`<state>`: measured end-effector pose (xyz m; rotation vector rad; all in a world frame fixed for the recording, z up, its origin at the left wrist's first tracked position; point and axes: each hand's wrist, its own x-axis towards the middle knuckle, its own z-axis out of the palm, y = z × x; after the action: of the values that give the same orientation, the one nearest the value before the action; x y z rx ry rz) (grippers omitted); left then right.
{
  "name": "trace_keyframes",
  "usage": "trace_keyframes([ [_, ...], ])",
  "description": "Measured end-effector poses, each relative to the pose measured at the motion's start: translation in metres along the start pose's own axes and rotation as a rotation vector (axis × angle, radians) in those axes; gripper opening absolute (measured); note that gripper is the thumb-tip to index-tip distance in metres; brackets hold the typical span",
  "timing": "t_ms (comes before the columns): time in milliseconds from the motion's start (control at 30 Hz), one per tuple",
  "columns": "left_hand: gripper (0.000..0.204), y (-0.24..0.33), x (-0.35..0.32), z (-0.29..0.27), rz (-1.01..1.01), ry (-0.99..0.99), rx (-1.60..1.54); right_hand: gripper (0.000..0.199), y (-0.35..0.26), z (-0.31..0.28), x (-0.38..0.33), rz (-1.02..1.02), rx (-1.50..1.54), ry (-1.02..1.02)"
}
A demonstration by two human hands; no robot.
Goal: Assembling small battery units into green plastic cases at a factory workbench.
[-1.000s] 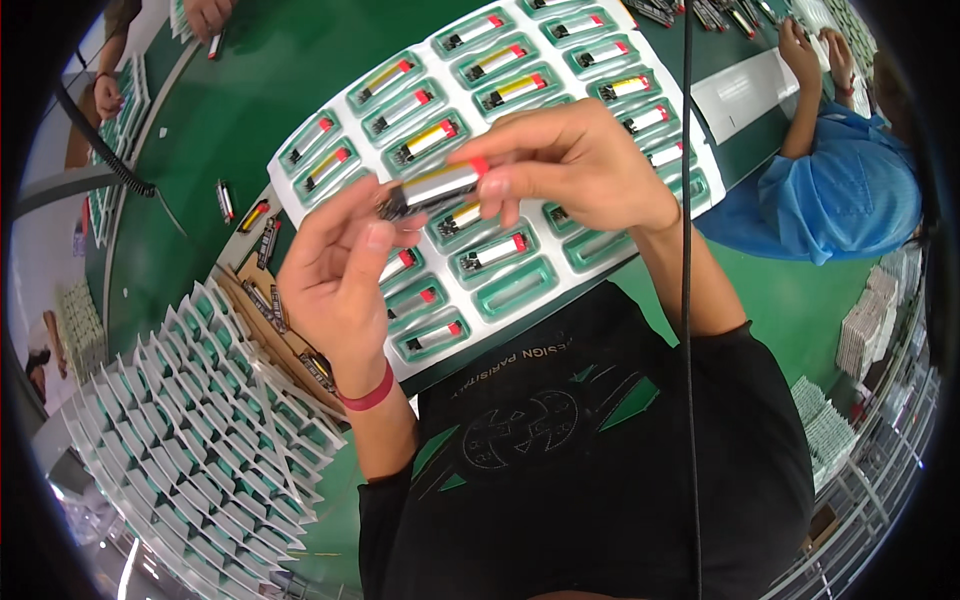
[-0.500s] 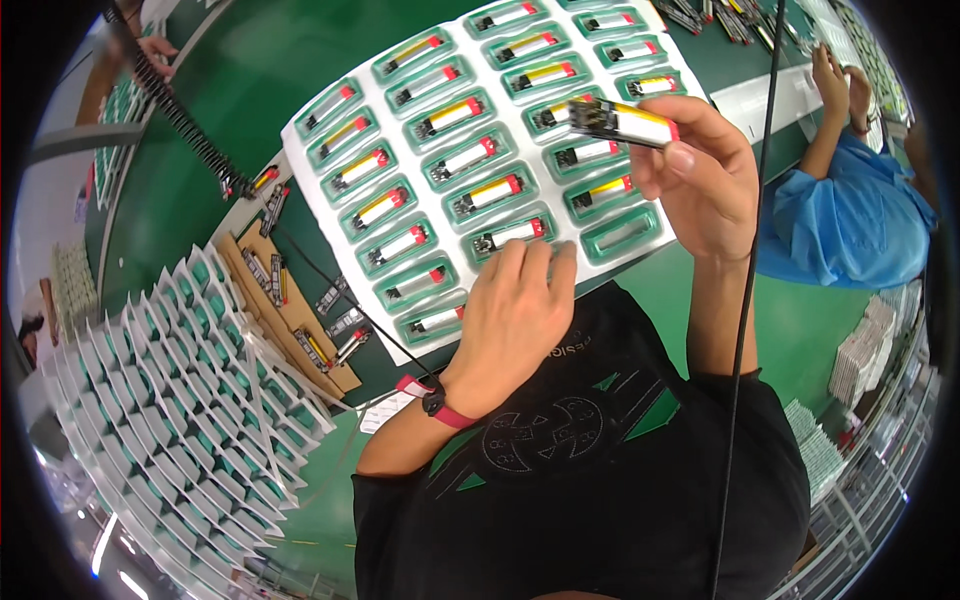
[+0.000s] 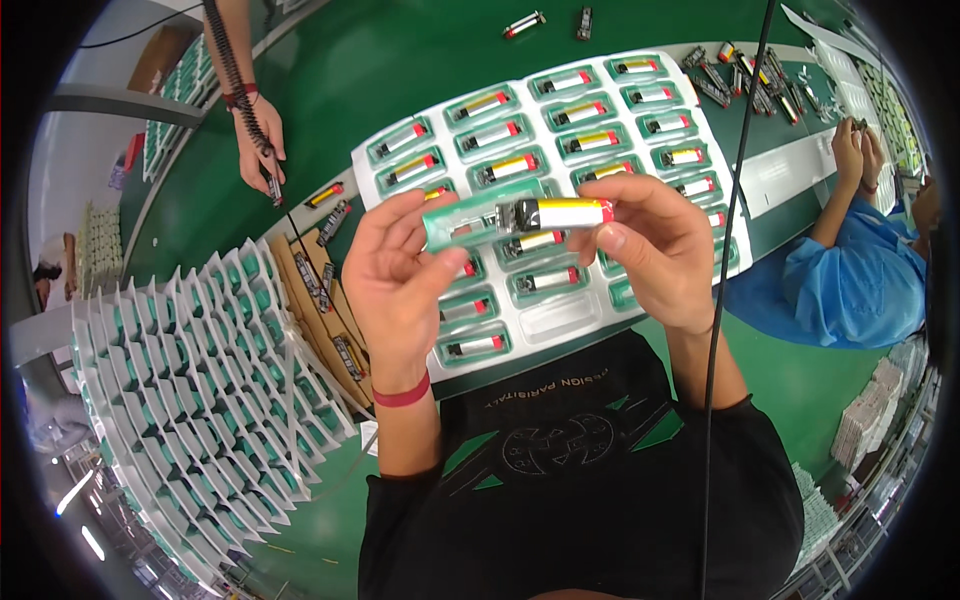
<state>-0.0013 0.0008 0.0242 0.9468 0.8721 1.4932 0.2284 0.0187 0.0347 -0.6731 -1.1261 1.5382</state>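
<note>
Red-capped, yellow-and-white cylinder with a black end (image 3: 575, 213) was held in the air, clamped between the thumb and fingers of the person's bare right hand (image 3: 655, 250). In the bare left hand (image 3: 395, 290), thumb and fingers were closed on a translucent green plastic insert (image 3: 452, 222). The cylinder's black end overlapped the insert's right part in the view; whether the two touched could not be told. Beneath both hands lay a large white tray (image 3: 594, 302) with rows of rounded pockets, many bearing similar red-capped cylinders (image 3: 548, 281); one bare white pocket (image 3: 560, 315) showed at its near edge. To the left stood a tight stack of white-and-green trays (image 3: 200, 400), beside a brown cardboard piece (image 3: 318, 328) with more cylinders on it. Across the green table (image 3: 400, 65), a co-worker's hand (image 3: 260, 145) gripped a slim, dark cylinder (image 3: 272, 188).
</note>
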Motion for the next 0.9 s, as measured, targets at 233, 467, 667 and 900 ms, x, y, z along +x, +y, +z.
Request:
trace_keyframes([
  [233,0.061,0.01,-0.002,0.006,0.25,-0.147,0.235,0.029,-0.024,0.001,0.027,-0.412,-0.767,-0.152],
  [467,0.049,0.008,-0.001,0.008,0.261,-0.125,0.209,0.031,-0.021,0.012,0.032,-0.41,-0.866,-0.18],
  [667,0.043,0.007,0.0,0.007,0.287,-0.123,0.216,0.031,-0.015,0.016,0.033,-0.39,-0.892,-0.143],
  [900,0.043,0.004,-0.002,0.004,0.321,-0.122,0.24,0.032,-0.008,0.016,0.033,-0.403,-0.879,-0.136],
])
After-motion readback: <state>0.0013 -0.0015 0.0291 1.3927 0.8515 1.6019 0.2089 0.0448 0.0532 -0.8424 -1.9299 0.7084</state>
